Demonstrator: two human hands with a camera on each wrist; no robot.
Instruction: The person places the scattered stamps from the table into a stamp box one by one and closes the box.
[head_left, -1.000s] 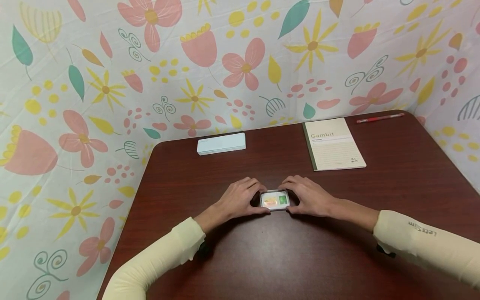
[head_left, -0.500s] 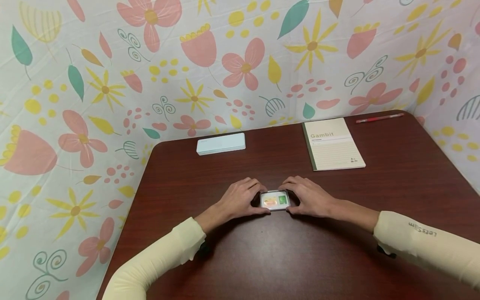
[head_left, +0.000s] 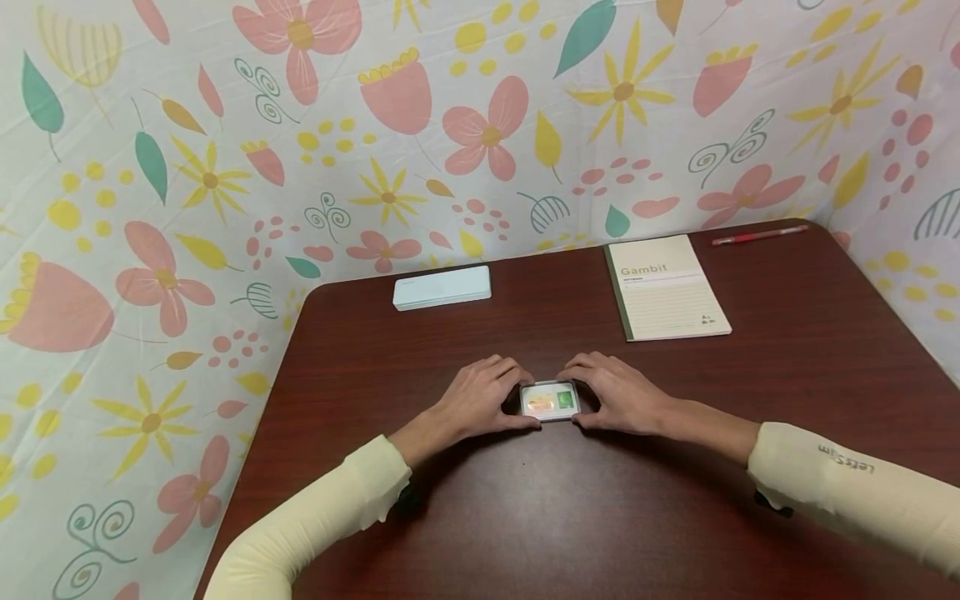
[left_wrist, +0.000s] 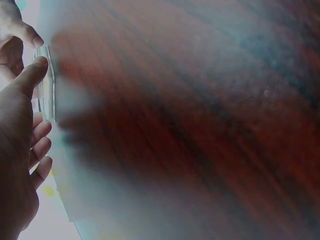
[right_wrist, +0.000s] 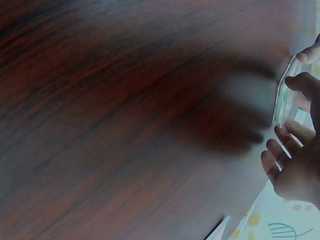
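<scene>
A small clear plastic case with a white, orange and green face lies at the middle of the table. My left hand holds its left end between thumb and fingers. The opposite end is pinched in the same way by my right hand. From the left wrist, the case appears edge-on, with the left thumb on its near edge. In the right wrist view, the case stands out from the table surface beside my right hand. What is inside the case is too small to tell.
Behind the left hand lies a pale blue flat box. A cream notebook marked "Gambit" rests to the back right, with a red pen beyond it near the corner. Flower-patterned cloth hangs along the table's back and sides.
</scene>
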